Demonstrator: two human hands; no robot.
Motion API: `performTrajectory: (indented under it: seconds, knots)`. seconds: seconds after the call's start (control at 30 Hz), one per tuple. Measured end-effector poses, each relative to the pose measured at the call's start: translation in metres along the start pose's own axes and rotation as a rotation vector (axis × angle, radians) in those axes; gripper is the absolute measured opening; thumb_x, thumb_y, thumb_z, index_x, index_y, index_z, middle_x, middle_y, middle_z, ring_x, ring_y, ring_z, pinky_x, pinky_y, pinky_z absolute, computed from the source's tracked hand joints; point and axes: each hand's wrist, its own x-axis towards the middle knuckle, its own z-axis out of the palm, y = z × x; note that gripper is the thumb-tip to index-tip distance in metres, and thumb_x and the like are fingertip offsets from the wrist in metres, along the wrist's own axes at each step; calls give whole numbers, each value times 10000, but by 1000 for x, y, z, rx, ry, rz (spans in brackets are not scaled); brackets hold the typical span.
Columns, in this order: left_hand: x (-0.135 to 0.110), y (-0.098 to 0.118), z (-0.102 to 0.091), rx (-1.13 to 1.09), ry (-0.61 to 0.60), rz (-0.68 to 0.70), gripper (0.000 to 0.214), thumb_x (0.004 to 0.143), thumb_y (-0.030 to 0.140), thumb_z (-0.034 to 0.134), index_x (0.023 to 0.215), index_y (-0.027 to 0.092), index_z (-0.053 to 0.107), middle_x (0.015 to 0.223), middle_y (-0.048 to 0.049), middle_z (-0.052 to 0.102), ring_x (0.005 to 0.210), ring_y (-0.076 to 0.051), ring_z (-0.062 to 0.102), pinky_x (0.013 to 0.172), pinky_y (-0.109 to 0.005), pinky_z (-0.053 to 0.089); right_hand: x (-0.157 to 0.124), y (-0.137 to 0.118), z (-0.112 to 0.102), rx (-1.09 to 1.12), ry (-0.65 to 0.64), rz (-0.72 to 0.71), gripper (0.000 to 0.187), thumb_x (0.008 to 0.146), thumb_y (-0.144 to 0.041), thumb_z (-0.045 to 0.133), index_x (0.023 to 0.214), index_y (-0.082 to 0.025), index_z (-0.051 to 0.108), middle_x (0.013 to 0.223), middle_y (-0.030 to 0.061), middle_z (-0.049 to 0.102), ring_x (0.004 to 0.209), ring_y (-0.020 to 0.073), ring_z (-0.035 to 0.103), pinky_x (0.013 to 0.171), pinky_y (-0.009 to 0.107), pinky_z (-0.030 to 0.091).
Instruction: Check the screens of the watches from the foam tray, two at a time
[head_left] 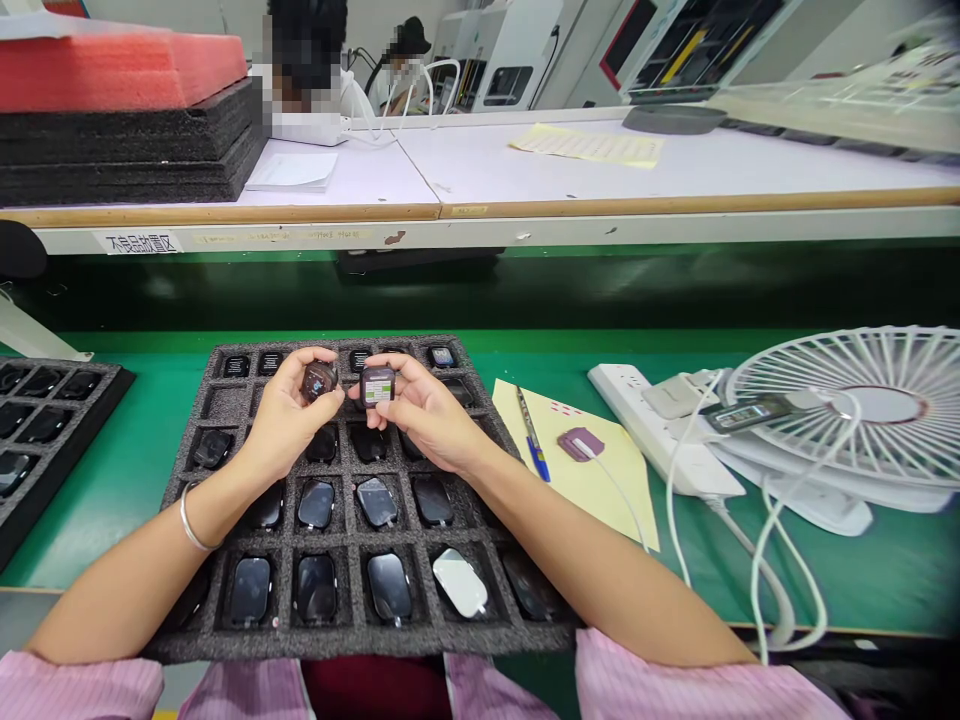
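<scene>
Above the far rows of a black foam tray [300, 640], both hands hold small dark watch bodies without straps. My left hand [289, 410] pinches one smartwatch body [319, 381], whose dark face shows a small bluish mark. Between the thumb and fingers of my right hand [420, 400] is another smartwatch body [377, 386], its screen lit with white and green blocks. The two watches are close together but apart. Below them, the tray's compartments hold several more watch bodies [316, 504], mostly dark-faced. One white-faced watch [460, 583] lies in the near row.
On the right are a yellow sheet [630, 480], a blue pen [533, 440], a purple charging pad [581, 444], a power strip [660, 430], loose white cables and a white fan [862, 400]. A second foam tray [67, 450] stands left. Foam sheets [127, 150] are stacked on the shelf; people sit beyond.
</scene>
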Motion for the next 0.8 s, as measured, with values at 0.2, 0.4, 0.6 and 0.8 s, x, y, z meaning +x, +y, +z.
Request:
performTrajectory:
  seconds: [0.2,0.4,0.6,0.8]
  knots:
    - [-2,-3,-3,148,-28,75,414,741,292,730,1134,211,632,952,-8,609,829,-154,533,740,-279,447,-2,-2,2,3,12,29,533,764,-198,740,1259,-246,547,1046,27,765,707,134,655,664,292,506]
    - [-2,-3,-2,214,2,87,460,743,311,712,1180,203,616,1006,-31,622,853,-165,560,727,-281,472,-1,-2,2,26,38,82,556,737,-216,747,1250,-240,534,1054,29,769,636,114,636,595,268,451]
    - [-2,-3,-2,201,15,75,470,714,315,717,1158,212,605,1001,-29,631,853,-171,589,723,-284,474,0,0,2,13,50,80,555,735,-219,745,1250,-238,537,1052,37,775,639,119,630,595,272,447]
    - [-3,-3,-2,222,29,78,437,713,299,713,1127,222,594,956,-10,625,813,-161,577,704,-274,452,1,0,3,25,62,53,544,733,-213,750,1238,-241,548,1050,33,778,658,124,634,622,284,473]
